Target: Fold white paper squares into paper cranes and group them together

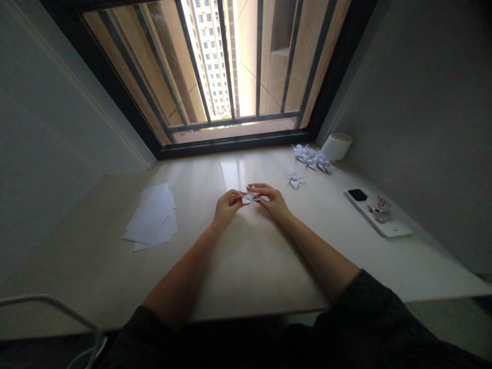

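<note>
Between my two hands, over the middle of the pale sill, is a small white paper crane point(250, 197) with its folded points spread sideways. My left hand point(227, 206) pinches its left side between thumb and fingers. On the other side my right hand point(273, 201) grips the right part, its index finger reaching over the top. A single finished paper crane point(294, 180) lies a little beyond my right hand. Farther back sits a pile of similar paper cranes point(312, 158).
Loose white paper sheets point(149, 215) lie stacked at the left. A white phone point(378, 212) with a round grip rests at the right. Behind the pile, a white cup-like object point(337, 146) stands by the wall. A barred window point(238, 138) closes the back; a pale cable point(49, 301) curves at lower left.
</note>
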`<state>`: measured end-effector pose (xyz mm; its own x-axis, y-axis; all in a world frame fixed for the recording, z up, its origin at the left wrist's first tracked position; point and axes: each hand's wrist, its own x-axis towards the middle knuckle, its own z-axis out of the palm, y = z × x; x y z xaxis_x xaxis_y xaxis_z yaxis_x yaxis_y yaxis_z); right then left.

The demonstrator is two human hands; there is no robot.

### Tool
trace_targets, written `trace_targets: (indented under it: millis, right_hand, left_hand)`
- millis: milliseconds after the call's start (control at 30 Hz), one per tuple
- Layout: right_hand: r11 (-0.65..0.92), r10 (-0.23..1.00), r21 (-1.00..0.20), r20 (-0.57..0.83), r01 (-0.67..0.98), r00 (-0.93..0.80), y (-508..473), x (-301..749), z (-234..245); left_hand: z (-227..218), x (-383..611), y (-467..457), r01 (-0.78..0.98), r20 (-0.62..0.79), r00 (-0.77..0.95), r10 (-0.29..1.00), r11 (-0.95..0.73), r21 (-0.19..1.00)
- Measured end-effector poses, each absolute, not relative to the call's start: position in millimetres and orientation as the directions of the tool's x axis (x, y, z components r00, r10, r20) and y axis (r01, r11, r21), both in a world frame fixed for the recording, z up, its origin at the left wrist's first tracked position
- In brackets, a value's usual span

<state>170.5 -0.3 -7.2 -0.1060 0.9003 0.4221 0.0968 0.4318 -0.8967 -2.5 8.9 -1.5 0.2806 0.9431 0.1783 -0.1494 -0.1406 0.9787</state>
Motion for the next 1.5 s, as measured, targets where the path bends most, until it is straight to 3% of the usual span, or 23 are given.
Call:
trace_targets:
  millis: [200,433,833,1200,1500]
  right_hand:
    - [0.419,0.905,-0.906,0.413,0.052,-0.098,-1.1,168.9,-6.5]
    - [0.466,0.885,-0.875,0.46,0.13,-0.078,-7.0,166.9,-2.1]
    - [0.45,0.891,-0.879,0.453,0.157,-0.024,-7.2,165.6,-4.9]
    - [0.464,0.837,-0.725,0.547,0.508,0.016,-13.5,161.4,-5.5]
    - [0.396,0.868,-0.73,0.496,0.557,0.034,-13.7,159.5,-8.5]
  left_hand:
    - [-0.7,-1.5,7.7,-0.176,0.174,0.297,0.939,-0.126,0.976]
    - [-3.5,-2.7,5.7,-0.183,0.144,0.35,0.926,-0.083,0.98]
    - [4.1,-0.6,-1.7,-0.04,0.251,0.288,0.924,-0.25,0.967]
    - [1.6,-0.1,-0.2,0.023,0.355,0.278,0.892,-0.376,0.926]
    - [4.0,0.5,-1.5,0.01,0.358,0.268,0.894,-0.374,0.927]
